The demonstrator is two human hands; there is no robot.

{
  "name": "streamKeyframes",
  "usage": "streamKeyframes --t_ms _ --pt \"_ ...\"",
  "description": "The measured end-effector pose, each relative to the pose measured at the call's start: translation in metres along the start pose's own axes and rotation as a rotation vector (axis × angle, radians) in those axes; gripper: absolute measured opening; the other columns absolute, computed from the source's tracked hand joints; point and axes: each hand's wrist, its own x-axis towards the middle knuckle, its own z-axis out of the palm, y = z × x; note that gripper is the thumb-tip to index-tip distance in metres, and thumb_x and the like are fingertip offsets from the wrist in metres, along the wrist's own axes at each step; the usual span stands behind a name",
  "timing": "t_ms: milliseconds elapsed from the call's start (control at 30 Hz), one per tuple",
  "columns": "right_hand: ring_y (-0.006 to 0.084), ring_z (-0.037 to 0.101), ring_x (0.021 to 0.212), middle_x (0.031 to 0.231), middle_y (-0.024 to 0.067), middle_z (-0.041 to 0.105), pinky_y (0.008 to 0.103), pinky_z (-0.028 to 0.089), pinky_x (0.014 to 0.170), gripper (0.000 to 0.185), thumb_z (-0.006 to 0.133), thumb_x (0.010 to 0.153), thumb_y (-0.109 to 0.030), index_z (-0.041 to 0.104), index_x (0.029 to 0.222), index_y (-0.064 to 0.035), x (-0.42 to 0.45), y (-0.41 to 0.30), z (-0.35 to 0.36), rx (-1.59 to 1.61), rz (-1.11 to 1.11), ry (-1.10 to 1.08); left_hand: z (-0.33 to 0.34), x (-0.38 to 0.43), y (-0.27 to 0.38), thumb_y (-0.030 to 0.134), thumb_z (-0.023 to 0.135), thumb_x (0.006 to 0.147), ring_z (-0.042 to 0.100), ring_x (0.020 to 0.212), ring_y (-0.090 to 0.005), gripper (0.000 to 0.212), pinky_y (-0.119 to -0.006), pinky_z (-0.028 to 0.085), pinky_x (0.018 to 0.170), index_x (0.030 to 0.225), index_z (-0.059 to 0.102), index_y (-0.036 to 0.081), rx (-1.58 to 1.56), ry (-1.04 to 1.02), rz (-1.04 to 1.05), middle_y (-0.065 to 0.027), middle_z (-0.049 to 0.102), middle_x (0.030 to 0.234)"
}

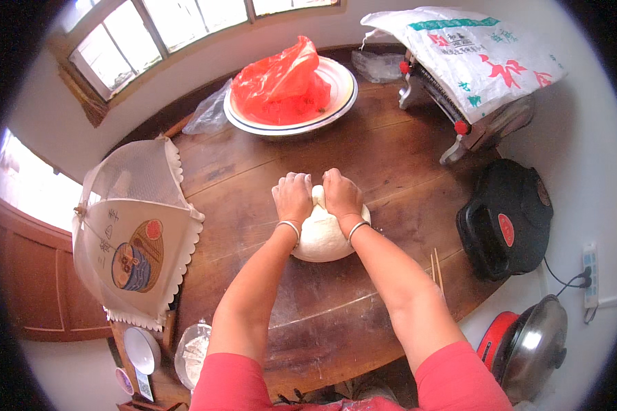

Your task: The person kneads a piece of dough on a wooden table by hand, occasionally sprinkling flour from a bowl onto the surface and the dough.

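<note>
A large smooth lump of pale dough (323, 235) lies on the brown wooden table (334, 329) in front of me. My left hand (293, 195) curls over the far left part of the dough, fingers folded. Beside it, my right hand (342, 192) grips the far right part in the same way. A small knob of dough pokes up between the two hands. Each wrist wears a metal bangle. The undersides of my fingers are hidden.
A bowl (344, 103) with a red plastic bag stands at the back. Left are a mesh food cover (159, 221) and a container of flour (193, 354). Right are a sack-covered machine (442, 97), a black electric appliance (509, 221), chopsticks (437, 269) and a lidded pan (534, 349).
</note>
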Motion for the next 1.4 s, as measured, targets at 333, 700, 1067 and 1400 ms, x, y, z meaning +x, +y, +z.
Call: streamKeyframes --t_ms 333,700,1067,1400 --pt "0.0406 0.062 0.092 0.095 0.0227 0.066 0.0487 0.048 0.081 0.044 0.045 0.098 -0.041 0.065 0.096 -0.0021 -0.041 -0.006 -0.1 0.369 -0.086 -0.643 -0.092 -0.059 0.002 0.039 0.041 0.103 0.063 0.104 -0.0273 0.048 -0.033 0.047 0.092 0.116 0.062 -0.003 -1.102 -0.729 -0.077 -0.0219 0.065 0.113" --pt "0.0293 0.044 0.129 0.133 0.0113 0.052 0.0526 0.023 0.11 0.04 0.057 0.089 -0.021 0.054 0.127 -0.0089 -0.262 -0.008 -0.099 -0.004 -0.473 -0.053 -0.1 -0.219 0.016 0.021 0.051 0.095 0.055 0.114 -0.0376 0.034 -0.047 0.041 0.098 0.121 0.057 0.001 -0.311 -0.048 0.268 -0.0199 0.058 0.124" --pt "0.0269 0.045 0.127 0.132 0.0055 0.054 0.0511 0.025 0.11 0.034 0.054 0.092 -0.026 0.058 0.123 -0.0131 -0.199 -0.011 -0.038 -0.075 -0.461 0.194 -0.133 -0.215 -0.014 0.021 0.043 0.101 0.04 0.132 -0.0349 0.037 -0.043 0.029 0.111 0.128 0.05 -0.002 -0.617 0.109 -0.031 -0.0205 0.045 0.139" --pt "0.0252 0.059 0.109 0.108 0.0121 0.067 0.0407 0.04 0.099 0.037 0.051 0.096 -0.037 0.063 0.115 -0.0072 -0.034 -0.034 -0.012 0.038 -0.126 -0.178 -0.143 -0.229 -0.04 0.024 0.039 0.103 0.047 0.123 -0.0286 0.035 -0.038 0.033 0.108 0.117 0.059 -0.001 -0.608 0.088 -0.097 -0.0151 0.052 0.131"
